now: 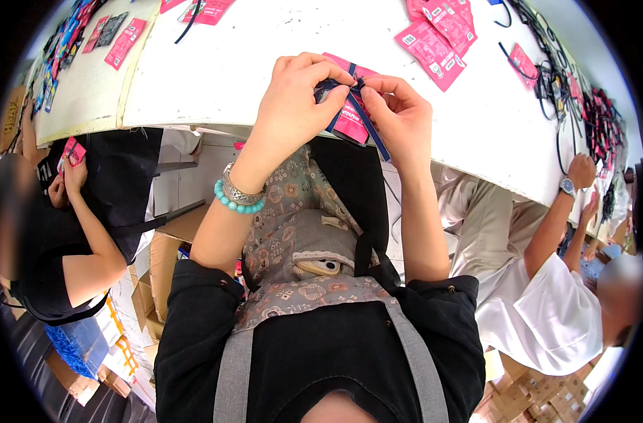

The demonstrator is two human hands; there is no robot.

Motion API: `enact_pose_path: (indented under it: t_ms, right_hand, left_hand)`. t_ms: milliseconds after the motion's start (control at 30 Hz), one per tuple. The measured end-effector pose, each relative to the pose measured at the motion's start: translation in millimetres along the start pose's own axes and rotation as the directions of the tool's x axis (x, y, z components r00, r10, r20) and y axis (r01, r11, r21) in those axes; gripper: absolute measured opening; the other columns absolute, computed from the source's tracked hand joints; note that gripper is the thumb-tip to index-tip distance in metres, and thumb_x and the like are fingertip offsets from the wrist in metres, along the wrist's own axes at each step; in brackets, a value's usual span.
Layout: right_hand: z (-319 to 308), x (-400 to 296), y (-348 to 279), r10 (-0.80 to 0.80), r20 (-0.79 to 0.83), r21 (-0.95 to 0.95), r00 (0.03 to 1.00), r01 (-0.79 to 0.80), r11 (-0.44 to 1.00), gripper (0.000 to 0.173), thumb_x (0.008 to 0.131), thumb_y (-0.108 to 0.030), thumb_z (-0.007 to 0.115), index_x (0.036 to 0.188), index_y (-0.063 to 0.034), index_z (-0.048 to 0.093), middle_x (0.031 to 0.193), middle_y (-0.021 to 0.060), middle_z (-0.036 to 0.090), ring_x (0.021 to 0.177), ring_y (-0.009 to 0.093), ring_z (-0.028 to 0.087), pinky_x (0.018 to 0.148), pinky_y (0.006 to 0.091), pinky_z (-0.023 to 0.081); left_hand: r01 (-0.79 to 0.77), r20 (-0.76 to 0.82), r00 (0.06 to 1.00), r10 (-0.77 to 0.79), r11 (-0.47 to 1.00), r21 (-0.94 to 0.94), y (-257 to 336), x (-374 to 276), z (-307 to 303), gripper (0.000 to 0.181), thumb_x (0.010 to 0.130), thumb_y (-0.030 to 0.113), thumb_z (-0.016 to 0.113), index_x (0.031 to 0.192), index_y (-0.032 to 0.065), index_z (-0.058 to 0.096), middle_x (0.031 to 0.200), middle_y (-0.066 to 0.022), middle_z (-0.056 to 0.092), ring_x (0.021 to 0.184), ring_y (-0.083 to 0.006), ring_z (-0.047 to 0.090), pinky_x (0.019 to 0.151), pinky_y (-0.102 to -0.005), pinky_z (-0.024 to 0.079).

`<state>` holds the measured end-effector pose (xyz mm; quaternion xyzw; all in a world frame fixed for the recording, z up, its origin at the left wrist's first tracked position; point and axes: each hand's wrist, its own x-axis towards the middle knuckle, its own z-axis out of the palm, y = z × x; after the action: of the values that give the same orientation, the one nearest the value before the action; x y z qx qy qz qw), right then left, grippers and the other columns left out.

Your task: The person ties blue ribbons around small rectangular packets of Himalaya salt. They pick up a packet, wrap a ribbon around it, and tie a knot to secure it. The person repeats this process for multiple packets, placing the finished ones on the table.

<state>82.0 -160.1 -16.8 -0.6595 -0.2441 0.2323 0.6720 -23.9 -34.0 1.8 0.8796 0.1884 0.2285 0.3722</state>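
Both my hands meet above the table's near edge, over a small bundle of pink printed sachets (350, 122). A dark navy ribbon (371, 129) wraps the bundle, its tail hanging past the front of the sachets. With thumb and forefinger, my left hand (308, 92) pinches a loop of the ribbon at the knot. On the other side of the knot (357, 84), my right hand (398, 108) pinches the ribbon too. My fingers partly hide the knot and the upper sachets.
Several pink sachets (440, 45) lie beyond my right hand on the white table (279, 31). Black ribbons (551, 87) are heaped at far right. A person's hand (582, 172) with a watch rests near them. At left, another person holds a pink sachet (74, 150). Cardboard boxes (165, 269) stand below.
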Motion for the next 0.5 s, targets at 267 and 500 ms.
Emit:
enact_pose_path:
  t_ms: [267, 500]
  right_hand:
    - [0.5, 0.4, -4.4, 0.030, -0.007, -0.058, 1.000, -0.031, 0.998, 0.014, 0.081, -0.005, 0.067, 0.093, 0.0039, 0.066, 0.077, 0.0007, 0.065, 0.060, 0.001, 0.052, 0.053, 0.0169, 0.042]
    - [0.2, -0.9, -10.7, -0.015, 0.013, -0.036, 1.000, 0.015, 0.999, 0.018, 0.081, -0.004, 0.066, 0.099, 0.0011, 0.067, 0.092, 0.0043, 0.065, 0.060, 0.004, 0.057, 0.054, 0.0199, 0.047]
  left_hand:
    - [-0.015, -0.072, 0.997, 0.016, 1.000, 0.004, -2.6, -2.0, 6.5, 0.016, 0.077, 0.012, 0.067, 0.092, 0.0104, 0.070, 0.104, -0.0058, 0.061, 0.107, -0.0257, 0.046, 0.091, -0.0348, 0.041]
    - [-0.062, -0.123, 0.991, 0.058, 0.998, -0.030, -6.3, -2.7, 9.5, 0.014, 0.075, 0.016, 0.066, 0.088, 0.0123, 0.069, 0.101, -0.0074, 0.061, 0.103, -0.0303, 0.048, 0.090, -0.0375, 0.043]
